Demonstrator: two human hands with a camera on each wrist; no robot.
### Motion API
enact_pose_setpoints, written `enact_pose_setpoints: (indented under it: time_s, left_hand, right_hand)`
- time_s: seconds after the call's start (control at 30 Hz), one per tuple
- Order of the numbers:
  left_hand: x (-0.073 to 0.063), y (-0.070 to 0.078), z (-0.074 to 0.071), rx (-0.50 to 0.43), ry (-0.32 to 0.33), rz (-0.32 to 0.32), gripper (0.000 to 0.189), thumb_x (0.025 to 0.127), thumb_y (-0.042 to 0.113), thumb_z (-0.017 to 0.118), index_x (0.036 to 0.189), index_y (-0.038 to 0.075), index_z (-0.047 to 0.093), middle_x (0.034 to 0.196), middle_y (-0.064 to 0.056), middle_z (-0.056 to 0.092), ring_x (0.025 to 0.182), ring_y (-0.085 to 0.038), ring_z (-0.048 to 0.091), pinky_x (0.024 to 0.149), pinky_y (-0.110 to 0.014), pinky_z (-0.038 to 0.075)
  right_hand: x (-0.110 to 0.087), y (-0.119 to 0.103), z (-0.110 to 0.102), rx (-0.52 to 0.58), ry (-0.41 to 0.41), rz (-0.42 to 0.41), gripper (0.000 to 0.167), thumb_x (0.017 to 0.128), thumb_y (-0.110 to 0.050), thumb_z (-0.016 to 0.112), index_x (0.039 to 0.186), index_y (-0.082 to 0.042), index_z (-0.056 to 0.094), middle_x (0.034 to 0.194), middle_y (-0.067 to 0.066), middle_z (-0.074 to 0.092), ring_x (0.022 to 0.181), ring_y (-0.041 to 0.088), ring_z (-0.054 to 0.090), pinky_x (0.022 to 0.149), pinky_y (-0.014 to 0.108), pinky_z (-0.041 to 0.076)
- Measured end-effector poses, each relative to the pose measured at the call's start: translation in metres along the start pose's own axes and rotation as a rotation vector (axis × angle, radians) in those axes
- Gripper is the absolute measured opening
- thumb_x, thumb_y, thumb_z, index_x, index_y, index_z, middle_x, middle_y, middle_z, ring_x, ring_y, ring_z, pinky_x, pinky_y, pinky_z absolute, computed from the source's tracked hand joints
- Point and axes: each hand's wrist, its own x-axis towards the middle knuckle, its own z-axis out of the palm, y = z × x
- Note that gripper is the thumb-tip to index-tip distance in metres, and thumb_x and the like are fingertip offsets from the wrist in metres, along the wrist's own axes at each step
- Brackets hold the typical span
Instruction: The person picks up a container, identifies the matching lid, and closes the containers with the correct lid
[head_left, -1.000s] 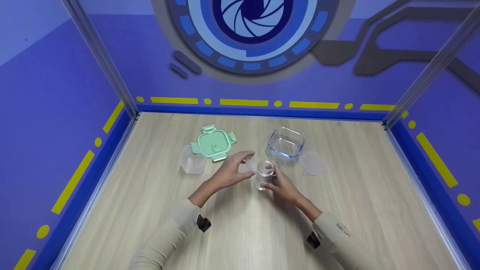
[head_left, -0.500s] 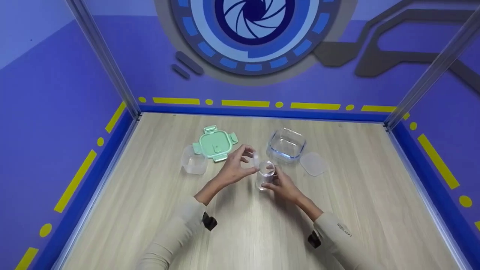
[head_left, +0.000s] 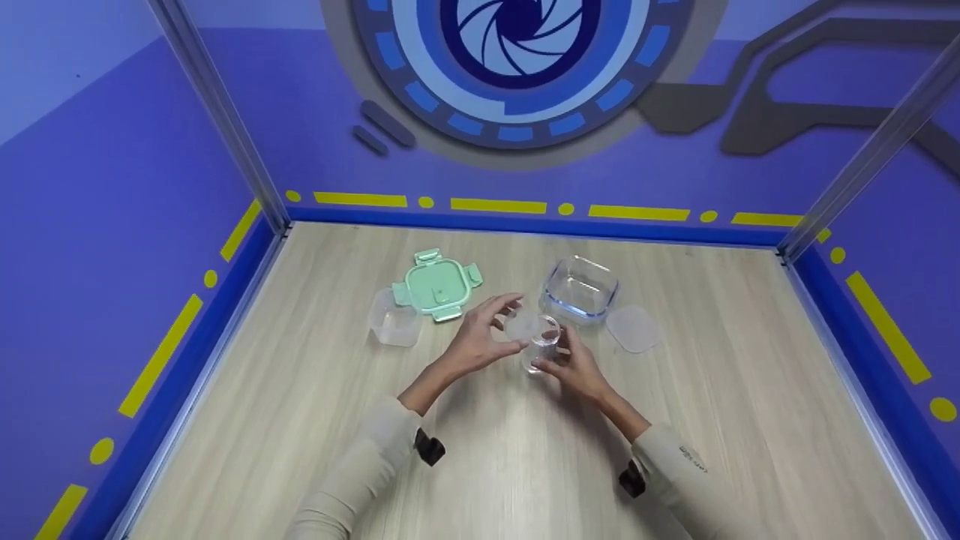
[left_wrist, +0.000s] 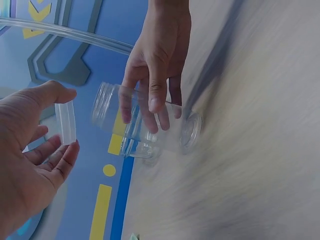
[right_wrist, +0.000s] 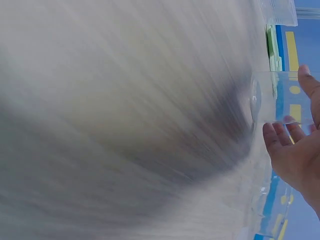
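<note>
In the head view, my left hand [head_left: 476, 341] pinches a round translucent white screw lid [head_left: 521, 324] between thumb and fingertips. The left wrist view has that lid [left_wrist: 65, 124] edge-on, apart from the jar's threaded mouth. My right hand [head_left: 581, 369] grips the clear cylindrical jar [head_left: 538, 354] round its side. The jar's mouth faces up, and its base [left_wrist: 191, 132] is at the tabletop. Nothing can be seen inside the jar [right_wrist: 272, 97]. In the head view the lid is just left of the rim and overlaps it.
Behind my left hand lie a green clip lid [head_left: 437, 287] and a frosted square container [head_left: 394, 330]. A clear glass container [head_left: 581, 312] stands behind the jar, with a frosted square lid [head_left: 634, 330] to its right. A blue wall [head_left: 487, 172] borders the wooden table [head_left: 712, 390].
My left hand has brought the lid rightward, closer to the jar's mouth. The lid was steeply tilted half a second ago and now shows a broader face. My right hand keeps its grip on the jar.
</note>
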Motion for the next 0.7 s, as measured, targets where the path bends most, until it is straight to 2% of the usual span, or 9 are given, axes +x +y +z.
enact_pose_setpoints:
  time_s: [0.13, 0.37, 0.53, 0.7]
  left_hand:
    - [0.004, 0.002, 0.006, 0.045, 0.007, 0.026, 0.069, 0.082, 0.015, 0.086, 0.142, 0.003, 0.054, 0.130, -0.014, 0.068, 0.121, -0.027, 0.064, 0.093, -0.036, 0.057]
    - [0.011, 0.005, 0.017, 0.117, -0.022, 0.052, 0.060, 0.082, 0.011, 0.084, 0.132, 0.002, 0.053, 0.126, -0.013, 0.067, 0.120, -0.025, 0.063, 0.097, -0.039, 0.057]
    - [0.013, 0.003, 0.021, 0.108, -0.001, 0.048, 0.062, 0.081, 0.007, 0.084, 0.131, 0.004, 0.048, 0.128, -0.014, 0.066, 0.124, -0.027, 0.063, 0.100, -0.044, 0.056]
    - [0.015, 0.000, 0.025, 0.086, -0.027, 0.043, 0.072, 0.082, 0.005, 0.082, 0.143, 0.004, 0.043, 0.137, -0.017, 0.064, 0.131, -0.027, 0.060, 0.104, -0.042, 0.053]
  right_hand:
    - [0.001, 0.001, 0.001, -0.006, -0.003, 0.001, 0.076, 0.086, -0.003, 0.080, 0.149, 0.002, 0.038, 0.133, 0.026, 0.060, 0.124, 0.044, 0.060, 0.107, 0.061, 0.047]
    - [-0.002, -0.002, -0.003, 0.017, -0.003, 0.044, 0.092, 0.082, -0.008, 0.085, 0.156, -0.004, 0.030, 0.146, 0.024, 0.052, 0.131, 0.042, 0.055, 0.108, 0.060, 0.047]
    - [0.001, -0.002, -0.005, 0.057, 0.012, 0.046, 0.085, 0.082, -0.003, 0.084, 0.152, -0.004, 0.037, 0.143, 0.021, 0.054, 0.130, 0.040, 0.056, 0.109, 0.059, 0.047]
    - [0.004, 0.002, 0.000, 0.090, 0.029, 0.017, 0.080, 0.079, 0.004, 0.083, 0.148, -0.002, 0.043, 0.142, 0.021, 0.056, 0.126, 0.041, 0.058, 0.108, 0.062, 0.046]
